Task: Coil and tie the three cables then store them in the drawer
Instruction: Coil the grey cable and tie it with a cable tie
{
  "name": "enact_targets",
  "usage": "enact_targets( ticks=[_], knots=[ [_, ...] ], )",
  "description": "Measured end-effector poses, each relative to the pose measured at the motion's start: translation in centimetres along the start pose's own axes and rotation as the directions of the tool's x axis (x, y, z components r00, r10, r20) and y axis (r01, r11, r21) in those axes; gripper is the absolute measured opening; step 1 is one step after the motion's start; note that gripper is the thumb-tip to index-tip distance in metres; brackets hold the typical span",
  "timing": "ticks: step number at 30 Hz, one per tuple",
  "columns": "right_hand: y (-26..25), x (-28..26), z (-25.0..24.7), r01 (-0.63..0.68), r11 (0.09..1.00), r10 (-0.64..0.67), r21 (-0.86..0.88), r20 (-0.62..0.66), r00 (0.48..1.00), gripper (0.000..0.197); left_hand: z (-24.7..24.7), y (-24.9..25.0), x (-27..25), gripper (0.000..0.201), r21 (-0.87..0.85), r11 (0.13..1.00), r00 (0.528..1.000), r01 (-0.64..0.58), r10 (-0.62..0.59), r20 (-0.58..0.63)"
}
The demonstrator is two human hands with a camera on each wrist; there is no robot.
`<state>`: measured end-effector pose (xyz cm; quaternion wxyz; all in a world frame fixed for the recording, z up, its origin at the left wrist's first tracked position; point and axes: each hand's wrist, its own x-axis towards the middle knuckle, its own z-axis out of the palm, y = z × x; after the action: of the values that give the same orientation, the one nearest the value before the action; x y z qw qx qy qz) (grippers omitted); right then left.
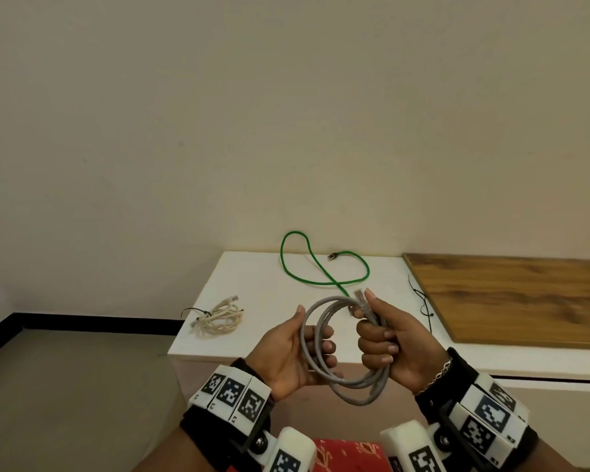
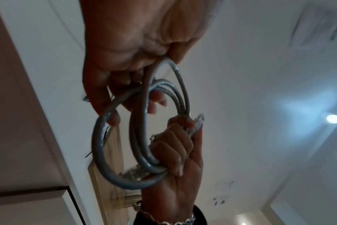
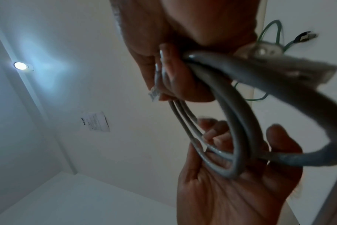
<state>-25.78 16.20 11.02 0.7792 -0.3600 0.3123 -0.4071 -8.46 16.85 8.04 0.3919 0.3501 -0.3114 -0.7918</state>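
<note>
Right hand (image 1: 392, 338): fingers curled tight round one side of the coiled grey cable (image 1: 324, 366), thumb up along a clear plug end (image 1: 361, 299) that sticks out above the fist. Grip pressed together on the bundle of loops. A second plug end hangs below this fist in the right wrist view.

Left hand (image 1: 293, 352): palm facing the coil, fingers hooked loosely round the opposite side of the loops, thumb raised. Grip half-curled on the cable, not clenched.

Coil held in the air between both hands, in front of the near edge of the white worktop (image 1: 263, 277); several turns, uneven in size.

On the worktop: green cable (image 1: 324, 274), uncoiled, lying in open loops at the far edge, dark plug near the back. Cream cable (image 1: 218, 318), already bundled with a black tie, near the left near corner. Loose black ties (image 1: 423, 301) at the right edge, beside a wooden board (image 1: 525, 301).
</note>
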Motion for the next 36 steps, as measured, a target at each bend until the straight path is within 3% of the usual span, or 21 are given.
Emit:
enact_targets(
  ticks=[3,9,13,16,21,25,28,32,36],
  knots=[
    [0.0,0.1,0.1,0.021,0.995,-0.023,-0.094,-0.021,1.0,0.033,0.0,0.1,-0.2,0.054,0.0,0.999,0.999,-0.038,0.038,0.016],
    [0.2,0.3,0.0,0.158,0.933,-0.191,-0.324,-0.074,0.979,0.047,0.3,0.4,0.1,0.027,-0.108,0.984,0.989,-0.143,0.147,0.023],
    [1.0,0.4,0.4,0.258,0.816,-0.359,-0.518,-0.105,0.927,0.025,0.5,0.3,0.3,0.026,-0.075,0.967,0.969,-0.244,0.24,-0.056],
    [1.5,0.6,0.5,0.281,0.755,-0.439,-0.593,-0.138,0.888,0.019,1.1,-0.1,0.4,0.027,-0.014,0.944,0.937,-0.329,0.325,-0.125],
    [1.5,0.6,0.3,0.331,0.784,-0.465,-0.525,-0.144,0.874,0.019,1.7,-0.2,0.6,0.032,0.01,0.927,0.914,-0.375,0.372,-0.16],
    [1.4,0.9,-0.1,0.344,0.879,-0.42,-0.33,-0.195,0.886,0.024,1.5,-0.6,0.2,0.038,-0.056,0.937,0.938,-0.345,0.341,-0.064],
    [1.4,1.1,-0.4,0.352,0.902,-0.407,-0.249,-0.222,0.886,0.028,1.4,-0.8,-0.2,0.037,-0.07,0.948,0.95,-0.311,0.312,-0.003],
    [1.7,1.3,-0.5,0.339,0.931,-0.364,-0.136,-0.263,0.894,0.039,1.5,-1.2,-0.1,0.035,-0.014,0.959,0.958,-0.282,0.281,-0.051],
    [1.9,1.6,-1.0,0.315,0.948,-0.313,-0.042,-0.29,0.904,0.042,1.8,-1.4,0.1,0.034,-0.1,0.946,0.951,-0.309,0.307,-0.034]
  ],
)
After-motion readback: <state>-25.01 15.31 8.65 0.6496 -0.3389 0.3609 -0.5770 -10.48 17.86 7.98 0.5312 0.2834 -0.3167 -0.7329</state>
